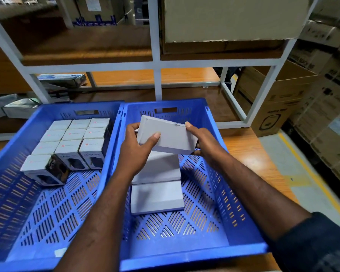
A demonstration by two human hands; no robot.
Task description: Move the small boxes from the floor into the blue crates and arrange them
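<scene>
Grip: your left hand (140, 148) and right hand (203, 143) pinch a flat grey cardboard box (170, 139).
Place: above the slotted plastic right crate (192, 254).

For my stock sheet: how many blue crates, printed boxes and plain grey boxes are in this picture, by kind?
Blue crates: 2
Printed boxes, in the left crate: 10
Plain grey boxes, right crate: 3 (2 lying, 1 held above)
Total: 15

2 blue crates (47, 213); 10 small printed boxes (68, 147); 3 flat grey boxes (156, 199).
</scene>
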